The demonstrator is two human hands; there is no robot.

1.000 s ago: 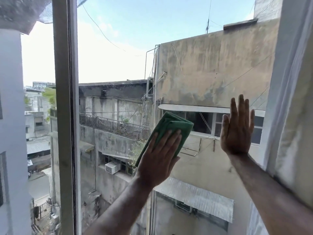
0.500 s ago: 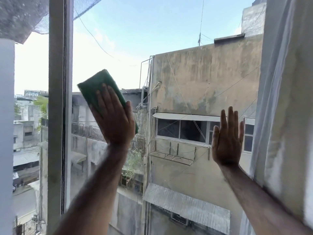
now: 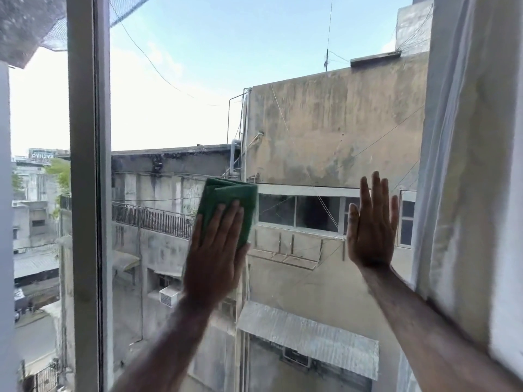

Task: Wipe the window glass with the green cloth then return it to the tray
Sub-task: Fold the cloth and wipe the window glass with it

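The green cloth (image 3: 226, 198) is folded into a thick pad, and its layered edges show along the top. It lies flat against the upright window glass (image 3: 184, 94), near the middle of the pane. The straight fingers of the left hand (image 3: 215, 258) press it there and cover its lower half. The right hand (image 3: 370, 230) lies flat on the clear glass, well apart to the right.

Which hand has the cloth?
The left hand, fingers flat on the green cloth against the glass; the right hand presses bare glass.

Bare forearms; left hand (image 3: 215, 258), right hand (image 3: 370, 230)
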